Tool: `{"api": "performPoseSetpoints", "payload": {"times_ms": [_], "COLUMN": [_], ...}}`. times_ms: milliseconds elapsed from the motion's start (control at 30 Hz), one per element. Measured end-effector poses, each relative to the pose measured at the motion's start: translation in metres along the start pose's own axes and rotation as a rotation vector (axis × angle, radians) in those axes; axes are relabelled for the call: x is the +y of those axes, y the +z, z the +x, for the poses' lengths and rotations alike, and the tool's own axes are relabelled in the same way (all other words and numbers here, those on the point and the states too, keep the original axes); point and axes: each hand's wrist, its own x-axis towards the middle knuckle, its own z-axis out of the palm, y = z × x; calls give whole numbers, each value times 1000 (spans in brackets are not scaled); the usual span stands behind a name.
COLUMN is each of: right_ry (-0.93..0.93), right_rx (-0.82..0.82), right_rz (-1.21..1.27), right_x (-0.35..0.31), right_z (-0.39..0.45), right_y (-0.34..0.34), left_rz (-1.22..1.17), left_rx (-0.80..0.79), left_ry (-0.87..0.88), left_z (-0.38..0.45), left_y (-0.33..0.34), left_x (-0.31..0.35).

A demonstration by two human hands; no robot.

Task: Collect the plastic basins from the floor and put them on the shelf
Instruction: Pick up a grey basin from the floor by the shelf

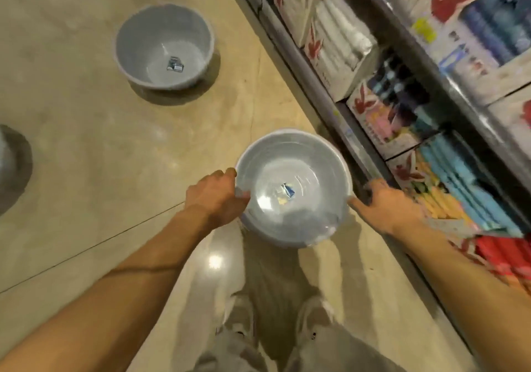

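Note:
A pale blue-grey plastic basin (293,188) with a small label inside is held above the floor in front of me. My left hand (215,196) grips its left rim with the thumb hooked over the edge. My right hand (388,202) presses on the right rim; whether its fingers curl under is hidden. A second grey basin (163,45) with a label inside stands on the floor at the upper left. The edge of a third grey basin (8,165) shows at the far left. The shelf (359,147) runs along the right.
The shelf is packed with boxed goods: white packs (330,35) at the top, blue and coloured packs (448,176) lower down, red ones (505,259) near my right forearm. The beige floor (100,142) spreads to the left. My legs and shoes (238,325) are below.

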Motion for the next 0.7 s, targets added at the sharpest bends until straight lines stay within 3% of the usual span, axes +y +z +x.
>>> {"api": "performPoseSetpoints", "payload": {"times_ms": [133,333,500,700], "right_ry": [46,74,86,65], "right_rx": [63,140,157,175], "right_rz": [27,92,211,158], "right_x": [10,21,19,14], "right_z": [58,100,106,101], "right_y": [75,130,141,119], "left_rz": [70,41,-68,-73], "left_rx": [70,129,122,120], "left_ry": [29,-15,-11,-2], "left_z": [55,95,100,89], "left_y": [71,123,135,112], "left_x": [-18,-30,-32,-33]}}
